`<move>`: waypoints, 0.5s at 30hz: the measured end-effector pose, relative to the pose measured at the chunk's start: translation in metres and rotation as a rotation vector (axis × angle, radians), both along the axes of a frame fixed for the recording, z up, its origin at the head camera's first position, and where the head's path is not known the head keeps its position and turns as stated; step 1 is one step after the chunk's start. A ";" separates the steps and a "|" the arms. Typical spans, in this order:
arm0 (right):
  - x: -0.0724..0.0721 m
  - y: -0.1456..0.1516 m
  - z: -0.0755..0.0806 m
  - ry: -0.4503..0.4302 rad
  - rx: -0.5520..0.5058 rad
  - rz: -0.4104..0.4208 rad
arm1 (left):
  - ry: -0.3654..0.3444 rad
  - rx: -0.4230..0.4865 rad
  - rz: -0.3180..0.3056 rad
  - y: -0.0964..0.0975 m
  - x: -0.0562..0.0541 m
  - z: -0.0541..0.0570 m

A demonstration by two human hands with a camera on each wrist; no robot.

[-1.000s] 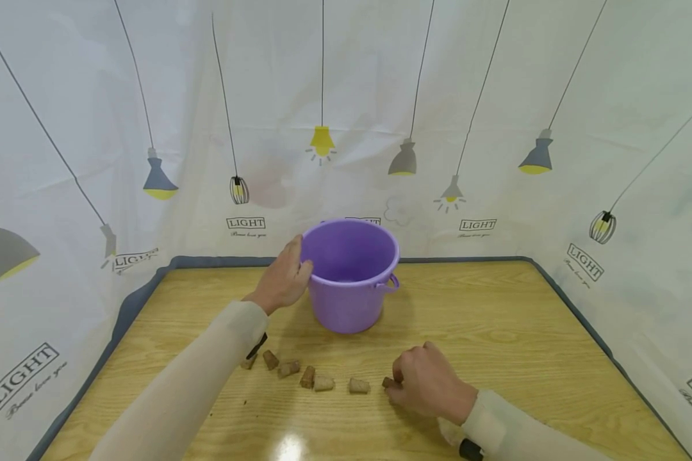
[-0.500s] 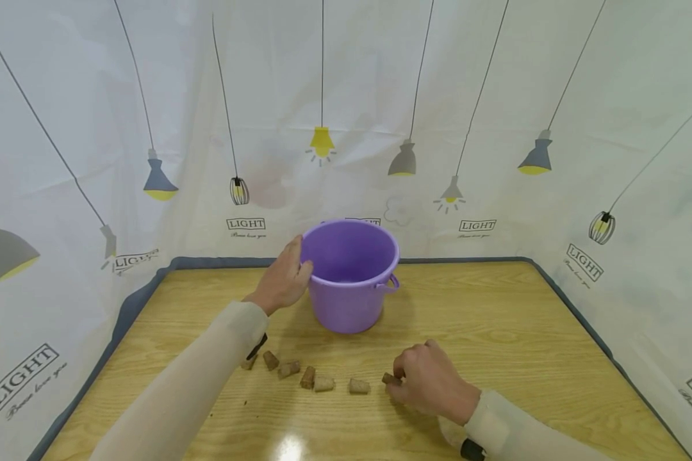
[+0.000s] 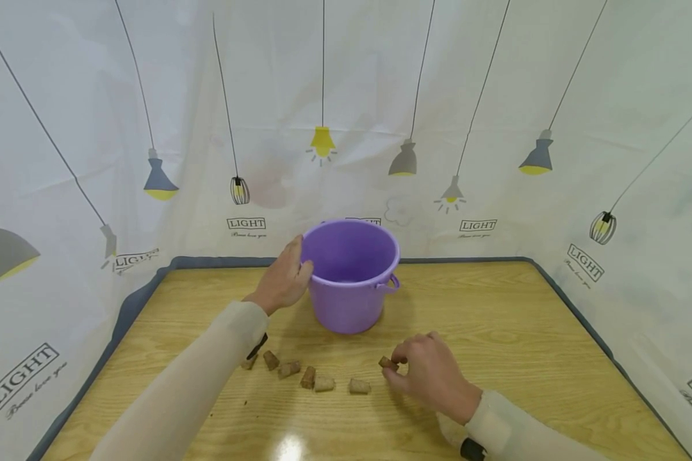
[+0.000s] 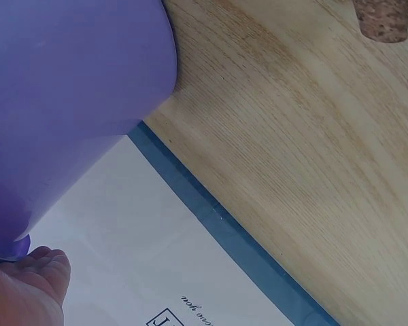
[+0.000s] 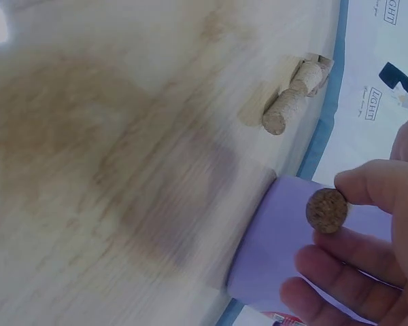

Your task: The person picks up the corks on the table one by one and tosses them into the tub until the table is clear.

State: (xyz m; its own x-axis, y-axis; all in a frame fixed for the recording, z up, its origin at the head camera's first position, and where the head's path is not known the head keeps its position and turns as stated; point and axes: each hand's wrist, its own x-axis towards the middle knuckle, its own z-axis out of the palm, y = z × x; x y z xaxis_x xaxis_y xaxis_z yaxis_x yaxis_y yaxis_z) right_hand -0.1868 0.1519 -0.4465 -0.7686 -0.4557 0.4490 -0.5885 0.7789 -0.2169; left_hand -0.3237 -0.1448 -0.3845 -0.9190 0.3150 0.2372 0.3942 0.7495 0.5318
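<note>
A purple bucket [image 3: 347, 310] stands upright on the wooden table, its mouth facing up. My left hand [image 3: 282, 278] grips its rim on the left side; in the left wrist view the curled fingers [image 4: 47, 272] show at the rim. Between thumb and fingertips my right hand [image 3: 429, 372] pinches a brown cork [image 3: 387, 363], in front of the bucket and to its right. The right wrist view shows the round end of this cork [image 5: 327, 210], held off the tabletop. Left of that hand lies a light cork [image 3: 359, 386], with another light cork [image 3: 324, 383] further along.
A darker cork [image 3: 308, 377] and several more, including a cork [image 3: 271, 360] near the left sleeve, continue the loose row. One is partly hidden by the left forearm. White lamp-printed cloth [image 3: 473, 96] surrounds the table [image 3: 496, 307], with a dark blue border along the edges.
My right hand has raised the pinched cork from the table, moving it slightly away from me. The left hand, the bucket and the other corks have stayed put.
</note>
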 end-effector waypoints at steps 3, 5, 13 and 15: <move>-0.002 0.000 0.002 0.003 -0.020 -0.003 | -0.001 0.000 0.000 0.000 0.000 0.000; -0.003 0.001 0.004 0.009 -0.030 -0.007 | -0.002 0.000 0.000 0.000 0.000 0.000; -0.006 -0.001 0.013 0.052 -0.040 -0.033 | -0.002 -0.001 0.001 0.000 0.000 0.001; -0.007 -0.001 0.014 0.061 -0.045 -0.037 | -0.003 -0.001 0.001 0.000 0.000 0.001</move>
State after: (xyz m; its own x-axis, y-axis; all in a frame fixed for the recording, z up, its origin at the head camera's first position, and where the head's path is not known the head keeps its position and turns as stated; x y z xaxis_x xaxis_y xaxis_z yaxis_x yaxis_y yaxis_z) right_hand -0.1934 0.1509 -0.4325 -0.7550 -0.4058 0.5151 -0.5729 0.7904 -0.2171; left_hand -0.3234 -0.1446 -0.3837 -0.9197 0.3147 0.2346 0.3924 0.7502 0.5321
